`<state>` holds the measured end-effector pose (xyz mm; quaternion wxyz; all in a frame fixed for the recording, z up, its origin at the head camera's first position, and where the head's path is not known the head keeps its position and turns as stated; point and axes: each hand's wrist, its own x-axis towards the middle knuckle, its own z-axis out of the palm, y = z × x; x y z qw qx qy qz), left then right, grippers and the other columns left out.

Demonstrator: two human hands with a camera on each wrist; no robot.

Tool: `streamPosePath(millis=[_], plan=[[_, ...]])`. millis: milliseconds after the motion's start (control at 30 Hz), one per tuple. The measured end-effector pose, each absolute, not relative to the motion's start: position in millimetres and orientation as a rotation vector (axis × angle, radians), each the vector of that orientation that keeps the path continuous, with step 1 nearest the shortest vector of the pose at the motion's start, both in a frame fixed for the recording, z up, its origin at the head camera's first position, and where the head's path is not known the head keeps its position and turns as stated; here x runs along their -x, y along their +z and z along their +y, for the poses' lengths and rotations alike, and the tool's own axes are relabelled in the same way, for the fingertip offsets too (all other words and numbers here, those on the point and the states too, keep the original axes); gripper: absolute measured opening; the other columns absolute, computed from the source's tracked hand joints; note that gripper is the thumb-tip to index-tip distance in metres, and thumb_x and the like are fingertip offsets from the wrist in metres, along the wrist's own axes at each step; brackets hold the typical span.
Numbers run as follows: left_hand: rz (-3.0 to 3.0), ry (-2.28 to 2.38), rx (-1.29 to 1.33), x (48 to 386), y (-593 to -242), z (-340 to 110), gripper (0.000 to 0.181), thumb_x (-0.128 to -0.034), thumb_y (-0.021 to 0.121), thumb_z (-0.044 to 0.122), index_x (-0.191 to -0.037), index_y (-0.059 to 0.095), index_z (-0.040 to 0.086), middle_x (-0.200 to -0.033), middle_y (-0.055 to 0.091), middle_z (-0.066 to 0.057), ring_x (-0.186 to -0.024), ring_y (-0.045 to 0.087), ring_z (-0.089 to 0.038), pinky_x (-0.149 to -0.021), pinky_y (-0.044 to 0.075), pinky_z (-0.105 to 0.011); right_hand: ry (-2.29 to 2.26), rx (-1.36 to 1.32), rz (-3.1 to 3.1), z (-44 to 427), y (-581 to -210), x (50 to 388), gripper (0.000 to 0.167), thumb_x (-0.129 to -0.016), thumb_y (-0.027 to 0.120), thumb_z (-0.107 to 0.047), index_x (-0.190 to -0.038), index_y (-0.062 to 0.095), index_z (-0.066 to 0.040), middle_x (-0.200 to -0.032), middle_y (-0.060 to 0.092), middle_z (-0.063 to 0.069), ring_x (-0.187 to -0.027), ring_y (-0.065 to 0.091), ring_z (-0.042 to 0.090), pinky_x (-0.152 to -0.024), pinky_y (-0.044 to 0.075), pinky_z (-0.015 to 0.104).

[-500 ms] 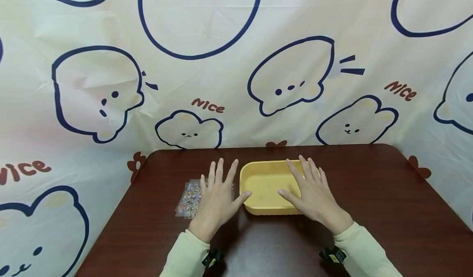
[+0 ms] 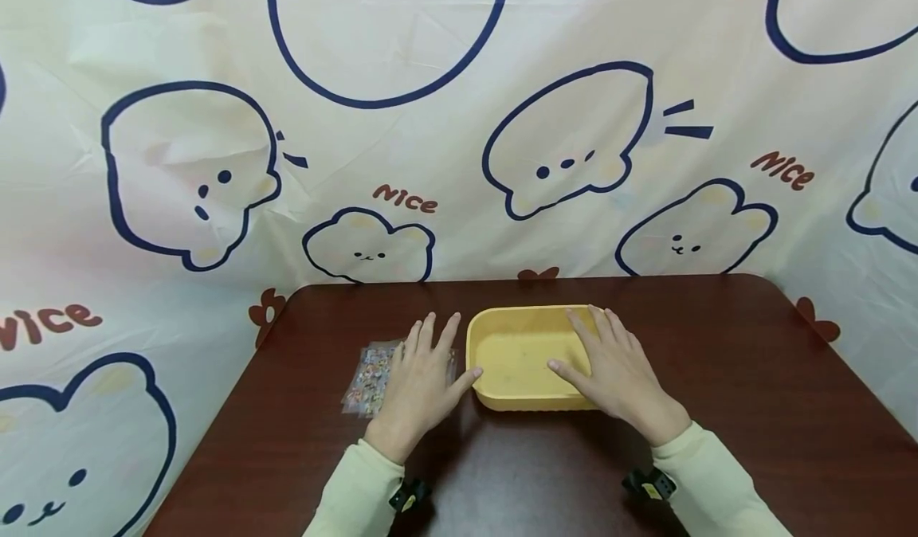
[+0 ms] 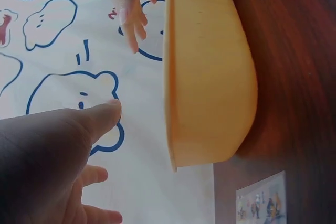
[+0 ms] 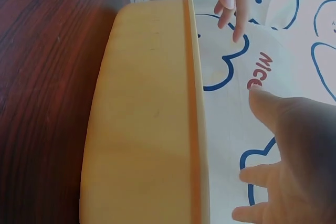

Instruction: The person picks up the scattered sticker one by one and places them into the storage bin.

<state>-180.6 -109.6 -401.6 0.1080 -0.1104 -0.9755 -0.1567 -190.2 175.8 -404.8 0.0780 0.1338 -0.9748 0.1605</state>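
On a glossy wood-grained table [image 2: 760, 409], toward the far side, a smooth, round-cornered yellow tray [image 2: 512, 358]. At its left and right ends, left hand [image 2: 419, 386] and right hand [image 2: 622, 374], fingers spread, grasping nothing; partly hidden behind the left, flat plastic packets [image 2: 369, 379].

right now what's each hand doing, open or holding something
Left hand: open, holding nothing, near the printed packets.
Right hand: open, holding nothing, raised near the yellow tray.
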Motion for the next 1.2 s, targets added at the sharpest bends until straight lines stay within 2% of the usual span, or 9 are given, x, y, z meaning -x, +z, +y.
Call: streamPosePath(millis=[200, 500, 767, 1000, 1100, 1200], plan=[[-2.85, -0.444, 0.326, 183.0, -402.6, -109.2, 0.079, -0.0935, 0.065, 0.055, -0.158, 0.035, 0.02, -0.16, 0.037, -0.02, -0.148, 0.036, -0.042, -0.114, 0.036, -0.061, 0.457, -0.399, -2.904, 181.0, -402.5, 192.1, 0.079, -0.096, 0.058, -0.059, -0.154, 0.04, -0.01, -0.158, 0.035, 0.025, -0.145, 0.032, 0.045, -0.108, 0.035, 0.068], [-2.821, -0.431, 0.325, 185.8, -402.1, -110.4, 0.067, -0.0938, 0.068, 0.049, -0.147, 0.05, 0.012, -0.151, 0.049, -0.02, -0.141, 0.045, -0.04, -0.111, 0.04, -0.06, 0.403, -0.362, -2.912, 191.3, -399.9, 197.3, 0.073, -0.095, 0.062, -0.053, -0.147, 0.048, -0.003, -0.149, 0.044, 0.031, -0.132, 0.044, 0.05, -0.101, 0.041, 0.067], [-2.812, -0.418, 0.325, 186.8, -399.8, -110.7, 0.063, -0.0947, 0.067, 0.048, -0.145, 0.053, 0.011, -0.148, 0.053, -0.018, -0.138, 0.049, -0.037, -0.109, 0.043, -0.058, 0.353, -0.278, -2.915, 203.6, -396.8, 205.2, 0.072, -0.094, 0.066, -0.051, -0.146, 0.049, -0.004, -0.132, 0.054, 0.032, -0.119, 0.05, 0.05, -0.091, 0.046, 0.063], [-2.832, -0.408, 0.333, 186.1, -400.0, -110.4, 0.061, -0.0953, 0.066, 0.048, -0.143, 0.055, 0.012, -0.144, 0.057, -0.016, -0.134, 0.053, -0.035, -0.108, 0.044, -0.057, 0.338, -0.174, -2.957, 212.5, -397.3, 211.8, 0.073, -0.094, 0.065, -0.053, -0.139, 0.053, 0.003, -0.12, 0.059, 0.031, -0.105, 0.055, 0.045, -0.079, 0.05, 0.056], [-2.837, -0.398, 0.334, 185.7, -402.0, -110.6, 0.06, -0.0959, 0.065, 0.048, -0.142, 0.055, 0.012, -0.142, 0.058, -0.015, -0.132, 0.054, -0.033, -0.106, 0.046, -0.056, 0.357, -0.15, -2.957, 216.8, -398.1, 214.9, 0.067, -0.094, 0.065, -0.051, -0.129, 0.058, 0.005, -0.107, 0.064, 0.026, -0.093, 0.057, 0.039, -0.07, 0.05, 0.049], [-2.826, -0.388, 0.341, 185.4, -403.5, -110.6, 0.059, -0.0963, 0.065, 0.048, -0.141, 0.056, 0.012, -0.14, 0.06, -0.015, -0.13, 0.056, -0.033, -0.105, 0.047, -0.055, 0.375, -0.15, -2.955, 222.4, -398.3, 218.2, 0.056, -0.094, 0.065, -0.049, -0.112, 0.06, 0.004, -0.084, 0.063, 0.016, -0.074, 0.057, 0.03, -0.056, 0.045, 0.039]])
